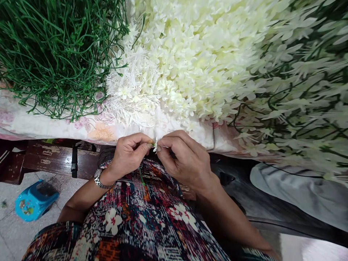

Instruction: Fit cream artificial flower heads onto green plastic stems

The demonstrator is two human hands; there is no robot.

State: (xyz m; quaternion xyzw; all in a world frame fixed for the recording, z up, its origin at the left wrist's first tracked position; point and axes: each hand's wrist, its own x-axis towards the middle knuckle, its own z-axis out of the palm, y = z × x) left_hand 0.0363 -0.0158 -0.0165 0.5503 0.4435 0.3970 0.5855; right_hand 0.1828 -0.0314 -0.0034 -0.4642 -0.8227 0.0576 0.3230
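The left hand (132, 152) has thumb and forefinger pinched together on a tiny white artificial flower (155, 145). The right hand (185, 156) meets it from the other side, fingertips nearly closed on the same piece; exactly which part they grip is hidden. A silver metal-link wristwatch (100, 179) circles the left wrist, its dial unreadable. Just beyond the grip lies pale floral-print cloth (67, 127); past that, thin white filaments (130, 79) and a heap of creamy-white fabric petals (201, 61), with dark-green plastic stems (59, 54) farther left. Well apart, lower left, a blue plastic stool (34, 204) bears a printed picture, any lettering too small to read.
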